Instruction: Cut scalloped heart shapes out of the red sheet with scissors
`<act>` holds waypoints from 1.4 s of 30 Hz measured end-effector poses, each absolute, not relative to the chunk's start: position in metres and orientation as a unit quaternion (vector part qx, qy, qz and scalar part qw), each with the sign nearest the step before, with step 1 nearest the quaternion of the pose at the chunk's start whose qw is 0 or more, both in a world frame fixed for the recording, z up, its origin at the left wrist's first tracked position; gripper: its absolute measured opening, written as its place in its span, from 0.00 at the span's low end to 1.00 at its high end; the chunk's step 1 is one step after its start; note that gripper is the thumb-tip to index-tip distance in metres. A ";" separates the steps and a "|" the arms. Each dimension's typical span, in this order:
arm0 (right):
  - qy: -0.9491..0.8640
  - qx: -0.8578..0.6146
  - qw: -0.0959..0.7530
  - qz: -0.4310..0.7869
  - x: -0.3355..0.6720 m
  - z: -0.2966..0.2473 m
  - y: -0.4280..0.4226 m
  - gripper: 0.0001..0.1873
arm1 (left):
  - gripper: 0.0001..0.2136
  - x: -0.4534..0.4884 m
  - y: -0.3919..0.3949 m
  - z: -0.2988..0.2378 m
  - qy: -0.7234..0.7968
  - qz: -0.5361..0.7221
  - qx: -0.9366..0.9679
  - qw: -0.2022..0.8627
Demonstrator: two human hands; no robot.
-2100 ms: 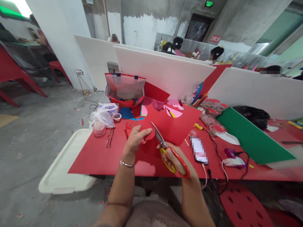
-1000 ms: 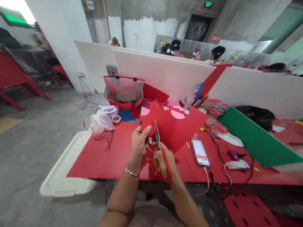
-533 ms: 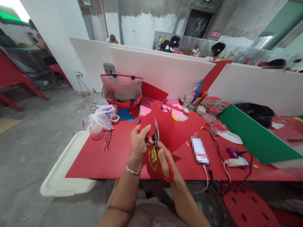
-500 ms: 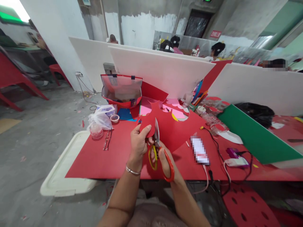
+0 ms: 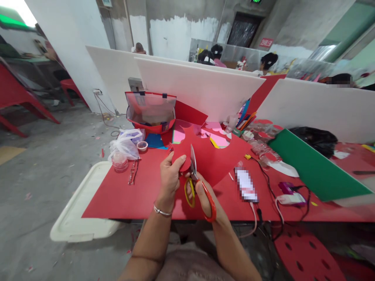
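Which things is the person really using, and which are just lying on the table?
In use:
- left hand, holding the red paper
- right hand, gripping the scissors

Lying about:
- plastic bag
- little cup
- phone
- green board
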State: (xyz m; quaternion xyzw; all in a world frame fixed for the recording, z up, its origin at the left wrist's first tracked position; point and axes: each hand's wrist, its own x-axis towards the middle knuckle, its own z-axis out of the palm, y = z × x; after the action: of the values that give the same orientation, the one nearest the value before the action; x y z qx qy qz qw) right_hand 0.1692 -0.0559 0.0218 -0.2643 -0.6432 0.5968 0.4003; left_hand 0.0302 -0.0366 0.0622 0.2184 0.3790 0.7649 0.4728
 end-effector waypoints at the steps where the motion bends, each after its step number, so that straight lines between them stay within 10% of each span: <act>1: -0.646 -0.264 0.400 0.594 0.170 0.021 -0.056 0.27 | 0.16 0.030 -0.036 0.062 0.379 0.766 0.217 0.472; 42: -0.635 -0.270 0.388 0.611 0.173 0.030 -0.057 0.28 | 0.16 0.017 -0.041 0.047 0.407 0.706 0.320 0.483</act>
State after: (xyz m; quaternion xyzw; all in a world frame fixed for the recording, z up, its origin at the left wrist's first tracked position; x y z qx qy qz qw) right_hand 0.1733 -0.0567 0.0299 -0.2697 -0.6353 0.6107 0.3882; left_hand 0.0170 -0.0405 0.0467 0.3204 0.4075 0.7059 0.4827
